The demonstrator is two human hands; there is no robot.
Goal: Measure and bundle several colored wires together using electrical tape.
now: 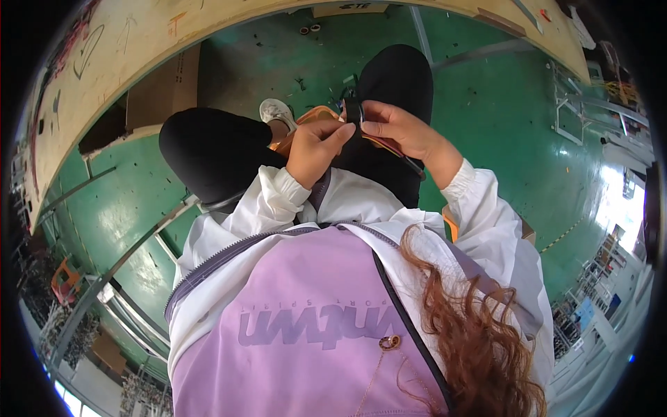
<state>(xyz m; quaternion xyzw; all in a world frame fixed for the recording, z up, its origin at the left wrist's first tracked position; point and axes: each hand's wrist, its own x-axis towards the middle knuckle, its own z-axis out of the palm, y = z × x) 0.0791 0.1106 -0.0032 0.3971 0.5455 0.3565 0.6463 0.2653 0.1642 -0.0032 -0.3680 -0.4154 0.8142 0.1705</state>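
Brown cardboard box [167,89] well left of left hand [311,149], white shoe [276,110] nearer, left hand's thumb and fingers closed on small black band-shaped piece [353,113] between both hands, right hand [410,131] pinching its right side.

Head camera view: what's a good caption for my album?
Left grip and right grip meet at a small black piece above a green floor.
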